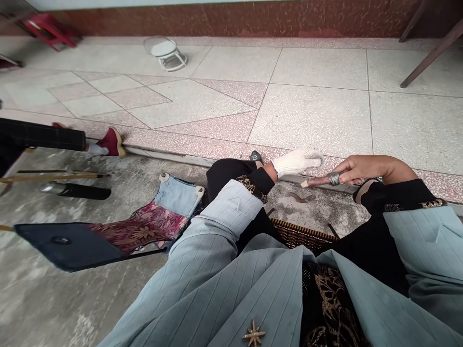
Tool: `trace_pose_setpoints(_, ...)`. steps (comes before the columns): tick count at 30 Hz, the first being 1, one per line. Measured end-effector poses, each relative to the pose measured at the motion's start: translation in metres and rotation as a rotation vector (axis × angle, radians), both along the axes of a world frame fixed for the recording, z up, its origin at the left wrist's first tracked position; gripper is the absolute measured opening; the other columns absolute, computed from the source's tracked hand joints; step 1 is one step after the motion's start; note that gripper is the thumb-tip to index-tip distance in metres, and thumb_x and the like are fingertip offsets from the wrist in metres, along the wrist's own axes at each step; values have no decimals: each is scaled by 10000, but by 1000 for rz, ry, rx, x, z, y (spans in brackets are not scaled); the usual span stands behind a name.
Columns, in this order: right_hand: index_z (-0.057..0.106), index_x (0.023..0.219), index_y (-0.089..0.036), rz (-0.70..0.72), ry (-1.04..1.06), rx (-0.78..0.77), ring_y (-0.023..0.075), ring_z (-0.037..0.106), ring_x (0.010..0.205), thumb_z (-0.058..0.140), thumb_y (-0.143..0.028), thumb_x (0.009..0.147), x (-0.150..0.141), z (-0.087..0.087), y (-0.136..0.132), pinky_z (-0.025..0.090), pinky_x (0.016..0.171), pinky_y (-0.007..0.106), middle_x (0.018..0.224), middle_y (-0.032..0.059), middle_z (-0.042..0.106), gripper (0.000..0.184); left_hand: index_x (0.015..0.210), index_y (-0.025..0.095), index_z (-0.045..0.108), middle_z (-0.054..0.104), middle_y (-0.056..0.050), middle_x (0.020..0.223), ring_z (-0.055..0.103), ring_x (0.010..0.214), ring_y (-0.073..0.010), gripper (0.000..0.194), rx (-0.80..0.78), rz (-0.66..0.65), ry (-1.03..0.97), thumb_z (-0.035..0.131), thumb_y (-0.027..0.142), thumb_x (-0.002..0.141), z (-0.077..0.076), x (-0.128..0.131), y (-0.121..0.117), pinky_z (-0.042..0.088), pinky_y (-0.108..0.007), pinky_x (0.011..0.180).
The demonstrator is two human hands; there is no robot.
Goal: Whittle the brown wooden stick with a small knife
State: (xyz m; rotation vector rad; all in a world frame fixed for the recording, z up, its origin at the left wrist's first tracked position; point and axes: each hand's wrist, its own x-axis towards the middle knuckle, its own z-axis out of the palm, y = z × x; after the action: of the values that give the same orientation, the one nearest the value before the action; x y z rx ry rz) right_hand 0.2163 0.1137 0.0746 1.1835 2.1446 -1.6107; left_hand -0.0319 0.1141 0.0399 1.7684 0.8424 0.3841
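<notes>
My left hand (298, 163) wears a white knitted glove and hovers above the step's edge, its fingers bent together; whatever they may hold is hidden. Bare and closed, my right hand (361, 168) grips a brown wooden stick (320, 182) with grey wrapping near my fingers. The stick's pale, blunt end points left, just below the gloved hand and apart from it. Beneath, on the concrete, lies a curved brownish strip (303, 197). Between my knees shows the edge of a woven brown basket or seat (300, 232).
A low folding chair (141, 229) with patterned cloth stands left of me. Beyond it are a dark bottle (77, 190) and another person's leg with a red shoe (112, 142). A white stool (170, 54) and red stool (50, 29) stand on the raised tiled floor (311, 115).
</notes>
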Motion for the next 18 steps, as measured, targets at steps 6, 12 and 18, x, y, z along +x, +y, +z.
trace_pose_setpoints(6, 696, 810, -184, -437, 405, 84, 90, 415, 541, 689, -522, 819, 1, 12, -5, 332, 527, 264, 623, -11, 531, 339, 930, 155, 600, 511, 13, 690, 448, 577, -78, 308, -86, -24, -111, 472, 435, 946, -2, 8, -7, 370, -210, 535)
trace_pose_setpoints(12, 625, 770, -172, -816, 581, 98, 78, 403, 480, 759, -520, 767, -11, 8, -7, 295, 436, 244, 613, 4, 530, 373, 894, 177, 611, 514, -2, 659, 450, 571, -98, 297, -45, -1, -80, 484, 441, 942, 8, 18, -9, 397, -230, 544)
trace_pose_setpoints(18, 603, 748, -161, -1007, 578, 249, 75, 400, 448, 756, -542, 750, -14, 0, -16, 267, 413, 234, 582, 5, 521, 411, 865, 167, 609, 446, 27, 561, 389, 498, -88, 265, -40, 9, -45, 516, 412, 911, 13, 25, -27, 359, -216, 486)
